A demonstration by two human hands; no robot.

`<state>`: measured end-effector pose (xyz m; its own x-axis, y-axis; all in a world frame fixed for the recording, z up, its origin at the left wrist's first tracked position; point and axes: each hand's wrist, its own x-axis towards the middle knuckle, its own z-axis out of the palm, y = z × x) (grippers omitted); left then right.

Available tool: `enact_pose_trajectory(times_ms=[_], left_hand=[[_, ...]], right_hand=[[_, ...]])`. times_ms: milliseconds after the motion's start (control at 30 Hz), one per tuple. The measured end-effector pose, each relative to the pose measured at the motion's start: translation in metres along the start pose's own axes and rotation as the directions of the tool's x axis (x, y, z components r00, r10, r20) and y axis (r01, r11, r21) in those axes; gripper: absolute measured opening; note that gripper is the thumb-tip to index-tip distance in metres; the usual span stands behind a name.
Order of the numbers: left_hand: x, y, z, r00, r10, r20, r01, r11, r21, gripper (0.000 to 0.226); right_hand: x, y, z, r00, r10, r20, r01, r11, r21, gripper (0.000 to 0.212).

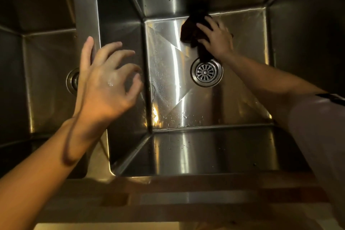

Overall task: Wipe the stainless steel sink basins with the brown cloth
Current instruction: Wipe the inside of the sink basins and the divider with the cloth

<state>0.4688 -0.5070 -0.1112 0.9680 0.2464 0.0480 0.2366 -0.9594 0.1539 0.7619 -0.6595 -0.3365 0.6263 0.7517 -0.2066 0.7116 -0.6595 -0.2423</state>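
Right basin [214, 108]: stainless steel, deep, seen from directly above. Floor carries water droplets and streaks, heaviest along its 9 o'clock edge and near its 6 o'clock seam. A round drain strainer [206, 72] sits slightly toward 12 o'clock from the floor's centre.

Brown cloth [192, 34]: bunched, dark, lying on the basin floor at 12 o'clock of the strainer, close to the seam where floor meets the far wall. Its lower tail reaches the strainer's rim.

Right hand [217, 38]: lies on top of the cloth, fingers spread and bent over the fabric, pressing it against the floor. Grip of this hand is clamped on the cloth. The forearm enters from 4 o'clock; a pale sleeve [321, 127] covers the upper arm.

Left hand [110, 87]: at 9 o'clock of the right basin, over the dividing wall [86, 11] between the two basins. Grip apart: fingers loosely curved, holding nothing. The thumb lies against the divider's top edge; whether the other fingers touch the steel cannot be told. Moisture shows on the back of the hand.

Left basin [43, 80]: at 9 o'clock, dim; a second drain [72, 80] is partly hidden behind the left hand.
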Motion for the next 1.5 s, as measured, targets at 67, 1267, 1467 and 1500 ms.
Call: enact_pose_trajectory(times_ms=[67,1267,1467,1500], left_hand=[[0.001,-0.001,0.001,1.000,0.002,-0.002,-0.002,1.000,-0.005,0.029],[0.003,0.009,-0.009,0.995,-0.074,0.060,0.075,0.997,-0.014,0.035],[0.004,0.011,-0.012,0.994,-0.076,0.080,0.077,0.997,-0.009,0.038],[0.005,0.011,-0.012,0.994,-0.077,0.084,0.078,0.997,-0.004,0.038]], right_hand=[[0.007,0.017,-0.007,0.999,0.055,-0.004,-0.055,0.998,0.007,0.055],[-0.014,0.036,0.000,0.970,0.238,-0.054,-0.228,0.962,0.149,0.053],[-0.022,0.073,-0.008,0.892,0.442,-0.089,-0.424,0.889,0.172,0.054],[-0.031,0.067,-0.004,0.860,0.498,-0.108,-0.477,0.862,0.172,0.054]])
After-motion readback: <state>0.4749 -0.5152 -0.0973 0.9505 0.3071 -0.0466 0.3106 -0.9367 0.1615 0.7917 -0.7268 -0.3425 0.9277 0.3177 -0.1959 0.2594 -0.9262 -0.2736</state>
